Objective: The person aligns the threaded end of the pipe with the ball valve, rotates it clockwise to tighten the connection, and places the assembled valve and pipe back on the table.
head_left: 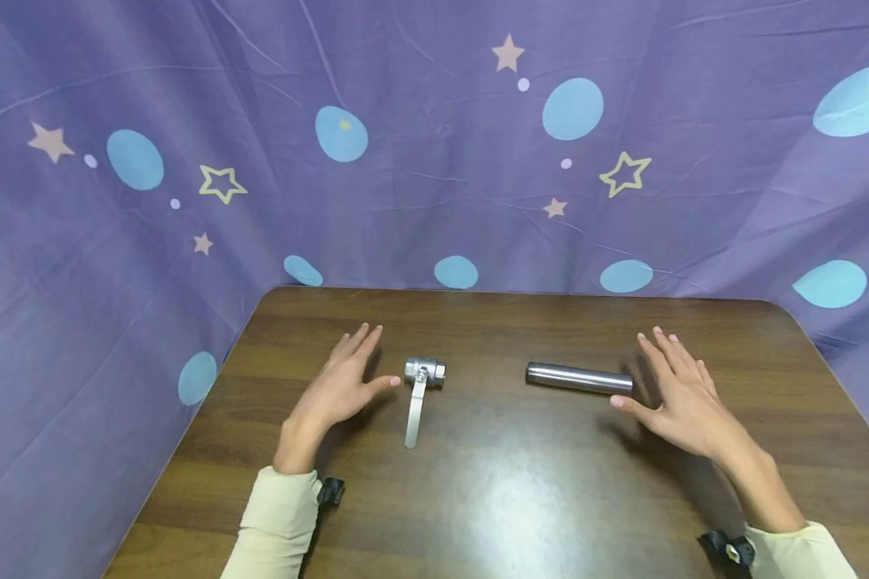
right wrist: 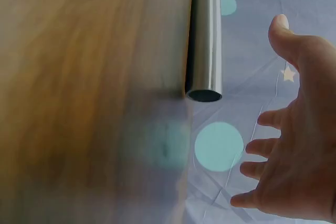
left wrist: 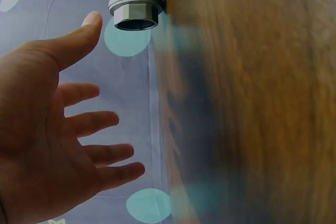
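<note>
A metal ball valve (head_left: pixel 426 373) with a flat silver lever handle (head_left: pixel 415 414) lies left of the table's middle, its lever toward the near edge. Just left of it is my left hand (head_left: pixel 339 386), fingers spread and thumb toward the valve body. The left wrist view shows the valve's threaded end (left wrist: pixel 137 17) beyond the thumb, apart from it. A shiny hollow metal pipe (head_left: pixel 579 377) lies on the right half of the table. Beside its right end my right hand (head_left: pixel 684 402) is spread, holding nothing. In the right wrist view a gap separates the pipe (right wrist: pixel 205 40) from the fingers.
The brown wooden table (head_left: pixel 478 482) reflects a bright glare near its front. Behind it and along the left side hangs a purple curtain (head_left: pixel 420 217) with stars and blue spots. Black straps with small devices (head_left: pixel 331 491) sit at both cuffs.
</note>
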Demonstrator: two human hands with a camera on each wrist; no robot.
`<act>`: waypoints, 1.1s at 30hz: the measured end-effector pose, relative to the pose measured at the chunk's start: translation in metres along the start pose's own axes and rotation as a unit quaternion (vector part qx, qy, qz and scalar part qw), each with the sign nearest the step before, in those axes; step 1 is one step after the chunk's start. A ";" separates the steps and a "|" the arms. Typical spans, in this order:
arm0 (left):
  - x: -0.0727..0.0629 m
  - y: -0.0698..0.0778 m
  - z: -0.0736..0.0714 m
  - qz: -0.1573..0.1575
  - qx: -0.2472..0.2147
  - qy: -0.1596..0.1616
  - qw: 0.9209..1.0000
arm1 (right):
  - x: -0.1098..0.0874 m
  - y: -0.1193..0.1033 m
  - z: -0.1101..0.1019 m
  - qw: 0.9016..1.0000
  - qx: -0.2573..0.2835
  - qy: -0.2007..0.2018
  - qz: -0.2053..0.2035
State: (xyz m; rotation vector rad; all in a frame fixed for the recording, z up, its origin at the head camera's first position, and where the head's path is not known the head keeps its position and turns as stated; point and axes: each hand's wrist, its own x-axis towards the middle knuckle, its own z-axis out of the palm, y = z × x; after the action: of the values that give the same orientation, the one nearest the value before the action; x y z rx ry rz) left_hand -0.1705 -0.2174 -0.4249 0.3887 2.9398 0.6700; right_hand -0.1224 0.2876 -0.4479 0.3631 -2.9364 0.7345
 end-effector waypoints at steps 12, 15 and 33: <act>0.010 0.005 0.003 0.039 -0.035 -0.031 0.998 | 0.012 -0.006 0.001 0.999 0.037 -0.031 -0.020; 0.012 0.005 0.005 0.054 -0.043 -0.034 0.997 | 0.015 -0.006 0.003 0.998 0.038 -0.028 -0.030; 0.022 0.010 0.013 0.091 -0.087 -0.041 0.991 | 0.032 -0.007 0.015 0.995 0.040 -0.015 -0.093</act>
State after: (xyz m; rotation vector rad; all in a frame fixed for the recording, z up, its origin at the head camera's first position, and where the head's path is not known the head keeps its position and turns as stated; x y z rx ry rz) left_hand -0.1871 -0.1978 -0.4331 0.6560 2.7636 0.9029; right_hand -0.1520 0.2677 -0.4535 0.6494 -2.8542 0.8286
